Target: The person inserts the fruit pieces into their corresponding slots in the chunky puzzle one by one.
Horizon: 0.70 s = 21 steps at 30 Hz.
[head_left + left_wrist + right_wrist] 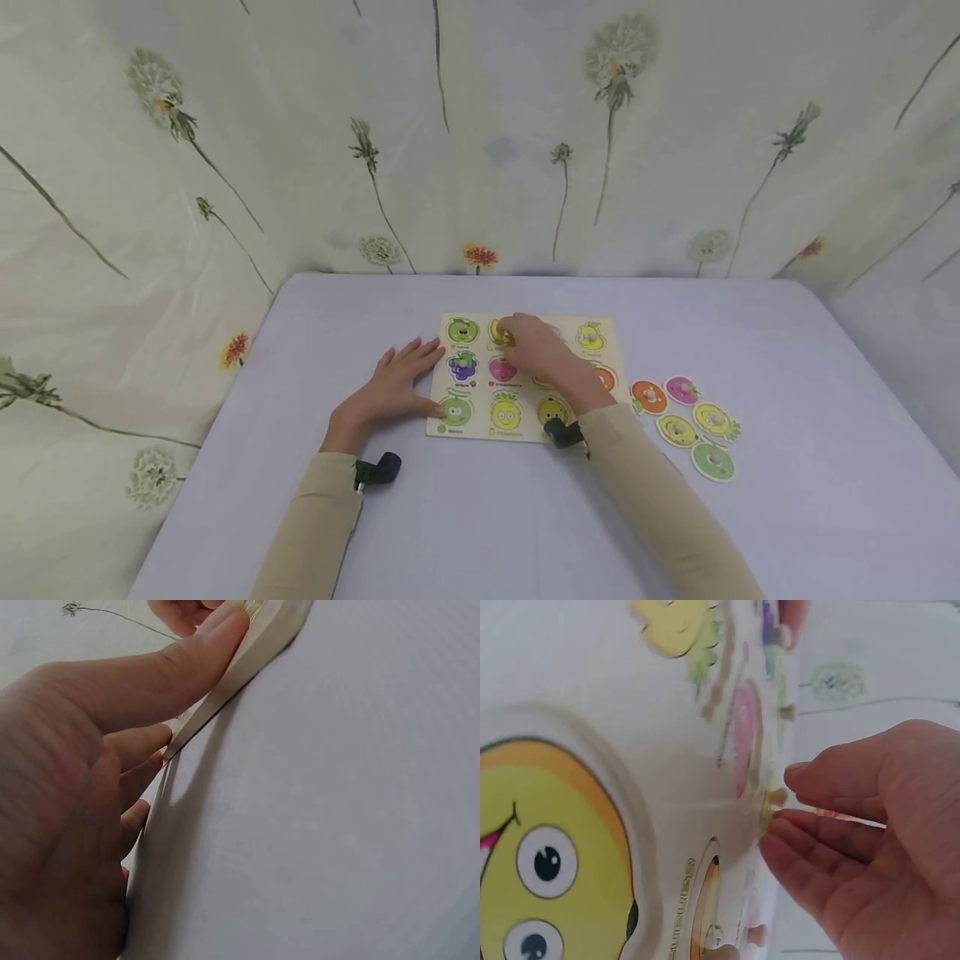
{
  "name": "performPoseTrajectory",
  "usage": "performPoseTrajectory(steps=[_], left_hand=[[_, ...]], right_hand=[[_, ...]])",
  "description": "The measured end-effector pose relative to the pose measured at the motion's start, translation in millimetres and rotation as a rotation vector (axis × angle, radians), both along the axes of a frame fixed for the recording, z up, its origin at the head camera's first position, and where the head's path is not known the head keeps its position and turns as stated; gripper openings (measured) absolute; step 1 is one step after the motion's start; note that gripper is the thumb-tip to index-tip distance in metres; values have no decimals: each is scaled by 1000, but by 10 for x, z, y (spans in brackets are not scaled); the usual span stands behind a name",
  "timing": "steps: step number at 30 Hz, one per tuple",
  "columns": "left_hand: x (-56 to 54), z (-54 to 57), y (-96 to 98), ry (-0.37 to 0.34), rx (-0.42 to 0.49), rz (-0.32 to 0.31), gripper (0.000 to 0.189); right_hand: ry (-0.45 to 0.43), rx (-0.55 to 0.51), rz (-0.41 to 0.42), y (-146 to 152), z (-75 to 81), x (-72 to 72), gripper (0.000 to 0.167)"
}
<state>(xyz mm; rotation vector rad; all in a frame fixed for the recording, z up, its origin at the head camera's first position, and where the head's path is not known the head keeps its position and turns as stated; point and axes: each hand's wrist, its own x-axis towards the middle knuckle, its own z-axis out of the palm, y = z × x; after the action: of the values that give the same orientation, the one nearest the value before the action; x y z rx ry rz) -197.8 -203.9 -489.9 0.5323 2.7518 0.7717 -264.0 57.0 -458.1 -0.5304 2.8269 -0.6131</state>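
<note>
A wooden fruit puzzle board (480, 427) lies on the table. My left hand (401, 383) rests at its left side with spread fingers. Its thumb (214, 652) lies over the board's edge near the melon (455, 411). Over the top row, my right hand (536, 343) has its thumb and fingertips round the small knob (778, 796) of a yellow puzzle piece (497, 333), which the fingers partly cover. A grape piece (462, 365) and a strawberry place (503, 369) lie just below. The right forearm hides part of the board's right side.
Right of the board lie several loose knobbed pieces: an orange one (648, 397), a purple one (682, 390), a pineapple (716, 421), a yellow one (677, 431) and a green one (713, 462). A flower-patterned curtain (517, 192) hangs behind the white table (480, 525).
</note>
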Motion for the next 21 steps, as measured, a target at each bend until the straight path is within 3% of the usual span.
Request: performPoseTrajectory(steps=[11, 21], left_hand=[[-18, -30, -5, 4, -9, 7, 107], [-25, -50, -18, 20, 14, -13, 108]], right_hand=[[15, -34, -13, 143, 48, 97, 44], [74, -33, -22, 364, 16, 173, 32]])
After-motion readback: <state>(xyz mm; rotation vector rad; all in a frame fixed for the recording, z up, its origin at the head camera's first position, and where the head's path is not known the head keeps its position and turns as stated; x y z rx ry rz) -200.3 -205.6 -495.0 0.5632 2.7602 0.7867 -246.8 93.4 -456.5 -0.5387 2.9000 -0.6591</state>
